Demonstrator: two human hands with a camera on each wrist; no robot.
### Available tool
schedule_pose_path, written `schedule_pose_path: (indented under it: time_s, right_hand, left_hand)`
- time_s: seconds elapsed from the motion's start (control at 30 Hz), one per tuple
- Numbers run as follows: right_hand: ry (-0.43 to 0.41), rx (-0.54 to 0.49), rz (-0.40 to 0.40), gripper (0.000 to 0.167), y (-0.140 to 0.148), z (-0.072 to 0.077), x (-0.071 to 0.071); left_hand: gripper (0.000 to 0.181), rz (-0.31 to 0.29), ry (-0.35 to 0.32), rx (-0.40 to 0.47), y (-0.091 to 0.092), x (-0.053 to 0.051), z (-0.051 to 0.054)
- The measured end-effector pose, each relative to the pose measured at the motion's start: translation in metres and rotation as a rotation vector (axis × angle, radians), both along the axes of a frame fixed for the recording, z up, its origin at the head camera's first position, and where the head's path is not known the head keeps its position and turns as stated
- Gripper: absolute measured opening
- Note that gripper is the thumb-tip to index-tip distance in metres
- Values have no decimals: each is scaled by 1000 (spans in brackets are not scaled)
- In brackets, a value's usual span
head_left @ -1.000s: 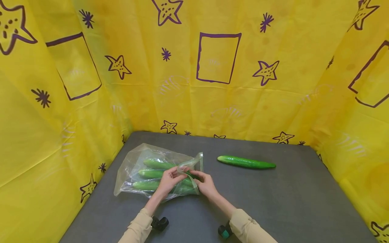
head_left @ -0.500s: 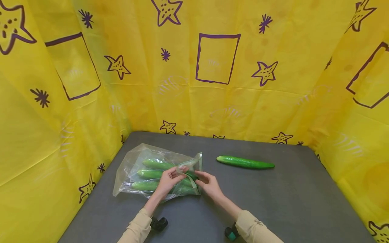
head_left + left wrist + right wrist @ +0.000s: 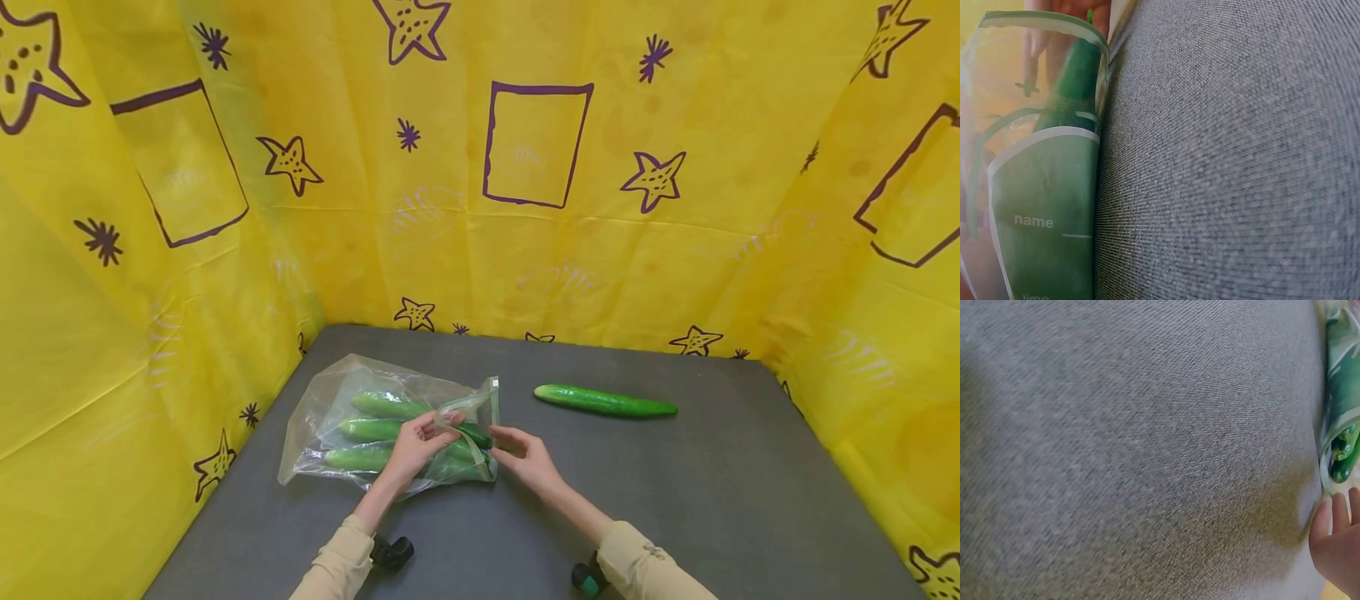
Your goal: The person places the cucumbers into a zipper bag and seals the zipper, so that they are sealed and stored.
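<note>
Clear plastic, one bag (image 3: 315,408): limp, wrinkled, glossy, mouth parted and edged with a pale green strip, a small white piece (image 3: 495,384) at the mouth's far corner. It lies flat on the grey fabric-covered table (image 3: 697,500), beside the left edge and towards the far left corner, mouth facing the right edge.

Contents: three cucumbers (image 3: 371,430), green, smooth, side by side lengthwise, seen through the plastic.

Loose: one single cucumber (image 3: 606,401), glossy green, paler at its left end, lying near the far edge, right of the bag and well apart from both hands.

Left hand (image 3: 415,443): over the bag, thumb and fingers pinching the upper lip of the mouth. Right hand (image 3: 529,461): just outside the mouth, fingers extended and gripping nothing, tips at the rim; contact cannot be told.

Markings: green printed panel (image 3: 1047,200) bordered in white, reading "name" with a white line after it; below, "time", cut by the frame. Brand: none legible.
</note>
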State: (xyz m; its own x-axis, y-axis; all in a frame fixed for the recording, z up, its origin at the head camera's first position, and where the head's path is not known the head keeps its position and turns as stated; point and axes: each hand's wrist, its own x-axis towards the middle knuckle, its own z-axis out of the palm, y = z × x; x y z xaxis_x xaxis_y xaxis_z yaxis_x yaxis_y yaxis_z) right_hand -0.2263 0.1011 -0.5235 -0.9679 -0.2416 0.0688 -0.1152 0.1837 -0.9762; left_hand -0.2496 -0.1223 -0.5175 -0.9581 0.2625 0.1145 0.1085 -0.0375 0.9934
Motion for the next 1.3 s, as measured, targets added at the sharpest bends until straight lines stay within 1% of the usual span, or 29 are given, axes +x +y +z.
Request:
schedule_pose_path:
  time_s: [0.07, 0.1, 0.17, 0.23, 0.33, 0.4, 0.47, 0.53, 0.7, 0.8, 0.9, 1.03, 1.13, 1.3]
  right_hand:
    - [-4, 4, -2, 41, 1, 1, 1]
    - [-4, 4, -1, 41, 1, 2, 2]
    - [-8, 0, 4, 41, 1, 9, 5]
    - [-11, -4, 5, 40, 2, 10, 6]
    - [-20, -9, 6, 40, 3, 9, 8]
    - [-19, -8, 5, 40, 5, 3, 6]
    - [-23, -2, 10, 41, 7, 2, 6]
    - [-20, 6, 11, 40, 10, 3, 6]
    - [-20, 41, 12, 41, 21, 6, 3]
    - [-37, 46, 35, 44, 30, 8, 2]
    - [-60, 53, 44, 46, 41, 10, 3]
    - [-62, 88, 16, 48, 57, 11, 5]
    - [-49, 123, -29, 49, 70, 10, 4]
    - [-26, 195, -119, 49, 95, 11, 3]
  left_hand:
    - [42, 1, -16, 5, 0, 0, 1]
    - [42, -3, -15, 6, 0, 0, 1]
    - [42, -13, -11, 10, -1, 0, 1]
    - [43, -23, -6, 13, -1, 0, 1]
    - [43, -14, 0, 1, -1, 0, 0]
    - [43, -3, -2, -3, 0, 0, -1]
    - [42, 6, -6, -1, 0, 0, -1]
    - [43, 2, -3, 4, 0, 0, -2]
    - [42, -26, 8, 24, 0, -1, -1]
    - [41, -28, 12, 26, -1, -1, -1]
    - [40, -17, 17, 12, -1, -1, -1]
    - [40, -6, 9, 3, -1, -2, -2]
    - [40, -5, -5, 0, -1, -2, -2]
    - [39, -9, -10, -2, -1, -2, -2]
